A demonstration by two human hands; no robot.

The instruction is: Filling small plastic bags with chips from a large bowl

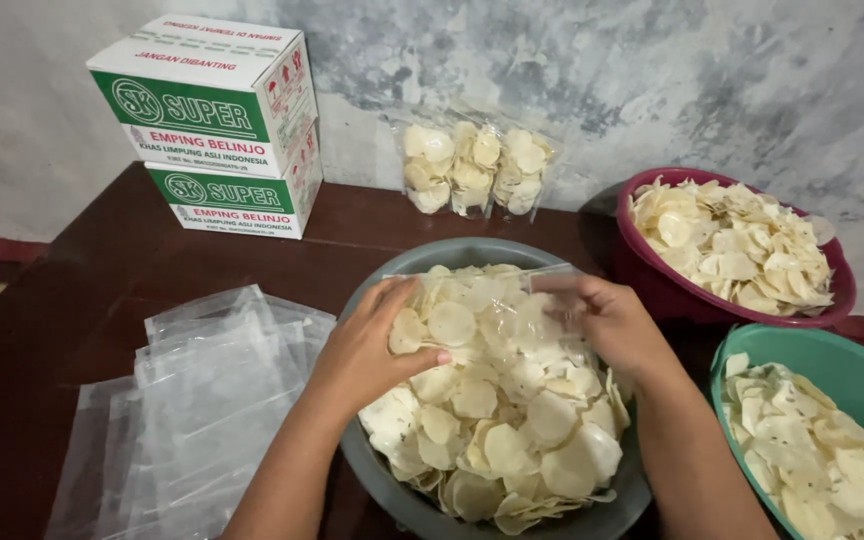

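— What lies on the left of the dark wooden table (82,300)?

— A loose stack of flat clear plastic bags (197,400), and behind it two stacked white-and-green cardboard boxes (222,120) against the grey wall.

— And in the middle?

— A grey round plastic basin (382,480) heaped with pale round thin chips (512,430). Over it both hands hold one clear plastic bag partly filled with chips (482,315) — the left hand (367,350) grips its left edge, fingers closed on it, thumb on the front; the right hand (617,320) pinches the right edge.

— Behind that?

— Three filled clear bags of chips (472,170) leaning upright on the wall.

— The right side?

— A dark red round bowl (652,285) of chips, and nearer, a green round bowl (842,370), also holding chips, cut off by the frame edge.
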